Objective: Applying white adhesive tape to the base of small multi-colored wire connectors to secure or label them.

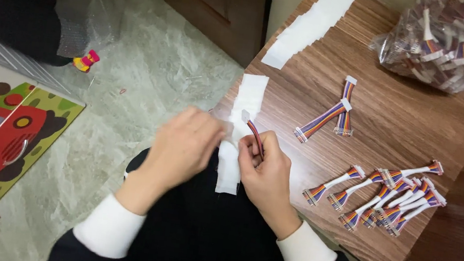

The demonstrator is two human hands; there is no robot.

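Ribbon cable (255,136), short and rainbow-striped with a pale connector at its far tip, sits pinched in the fingers of the right hand (266,167) at the near edge of the wooden table (398,118); the left hand (183,142) is curled beside it, blurred, touching the white strip of labels (236,143) that hangs over the table edge, though whether it grips the strip I cannot tell; the likely slip is a label going on crooked or folding onto itself, since both hands work off the edge with no support; the cable could also drop to the floor.

Two bare cables (328,116) lie crossed mid-table; a cluster of white-wrapped cables (386,194) fans out to the right; a second white strip (312,25) runs along the far-left edge; a clear plastic bag (452,39) full of cables fills the far corner.
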